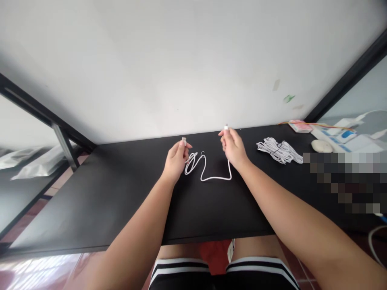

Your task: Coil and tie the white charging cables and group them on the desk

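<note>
Between my two hands runs a white USB cable (216, 177), partly looped beside my left hand and sagging in a bend toward the right one. My left hand (177, 159) pinches the cable's USB plug, whose metal end points up and away from me. In my right hand (232, 146) is the cable's other end, a small white connector tip showing above the thumb. Both hands are held over the black table (127, 193). A bundle of white cables (279, 150), tied in the middle, lies to the right of my right hand.
At the right stand a white mouse (321, 146), a pink-and-white box (300, 126) and a white power strip (331, 138) with plugs and wires. A pixelated patch hides part of the right side. A white wall (169, 72) rises behind the table, with black metal posts at both sides.
</note>
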Demonstrator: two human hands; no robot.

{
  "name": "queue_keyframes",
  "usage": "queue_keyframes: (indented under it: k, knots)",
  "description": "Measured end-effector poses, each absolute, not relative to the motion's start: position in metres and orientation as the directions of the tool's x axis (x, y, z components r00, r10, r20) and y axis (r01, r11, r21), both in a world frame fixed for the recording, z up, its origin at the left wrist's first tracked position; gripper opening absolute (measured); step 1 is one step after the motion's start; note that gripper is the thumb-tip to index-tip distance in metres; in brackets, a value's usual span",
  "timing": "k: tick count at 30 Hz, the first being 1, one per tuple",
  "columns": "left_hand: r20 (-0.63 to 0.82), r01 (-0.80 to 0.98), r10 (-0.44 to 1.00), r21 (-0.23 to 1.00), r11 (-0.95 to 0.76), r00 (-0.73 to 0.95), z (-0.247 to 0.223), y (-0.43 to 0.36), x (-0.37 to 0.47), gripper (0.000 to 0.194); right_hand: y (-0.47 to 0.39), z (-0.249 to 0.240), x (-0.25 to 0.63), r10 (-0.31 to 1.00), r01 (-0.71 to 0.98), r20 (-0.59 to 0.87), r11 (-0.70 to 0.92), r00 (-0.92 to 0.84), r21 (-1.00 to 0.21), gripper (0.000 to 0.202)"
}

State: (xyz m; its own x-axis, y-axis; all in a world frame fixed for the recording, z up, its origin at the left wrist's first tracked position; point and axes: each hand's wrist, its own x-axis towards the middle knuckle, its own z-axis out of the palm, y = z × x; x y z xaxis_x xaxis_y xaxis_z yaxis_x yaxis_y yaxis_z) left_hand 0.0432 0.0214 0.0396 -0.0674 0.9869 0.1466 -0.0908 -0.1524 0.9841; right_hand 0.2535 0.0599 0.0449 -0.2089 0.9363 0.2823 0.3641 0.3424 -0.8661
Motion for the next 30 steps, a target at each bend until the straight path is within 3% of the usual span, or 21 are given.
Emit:
queue_keyframes:
  k: [2, 5, 12, 18, 30]
  knots:
    - [0.128, -0.118, 0.991, 0.985, -0.124, 0.026, 0.038, 0.019, 0.05, 0.034, 0.051, 0.042, 0.241, 0.945, 0.27, 0.294, 0.322, -0.139, -0.907, 0.063]
    - [0.12, -0.149, 0.989, 0.983, -0.107, 0.081, 0.039, 0.015, 0.056, 0.034, 0.042, 0.04, 0.228, 0.928, 0.14, 0.305, 0.339, -0.215, -0.93, 0.051]
    - [0.101, -0.232, 0.995, 0.968, -0.092, 0.027, 0.042, 0.014, 0.054, 0.035, 0.046, 0.036, 0.23, 0.935, -0.025, 0.257, 0.259, -0.245, -0.965, 0.042]
    - [0.066, -0.37, 0.998, 0.927, -0.065, -0.011, 0.041, 0.015, 0.052, 0.031, 0.05, 0.03, 0.23, 0.951, -0.165, 0.229, 0.196, -0.206, -0.966, 0.04]
    - [0.044, -0.399, 0.999, 0.916, -0.042, -0.004, 0.042, 0.016, 0.052, 0.028, 0.059, 0.031, 0.237, 0.985, -0.384, 0.045, -0.022, -0.166, -0.923, 0.046]
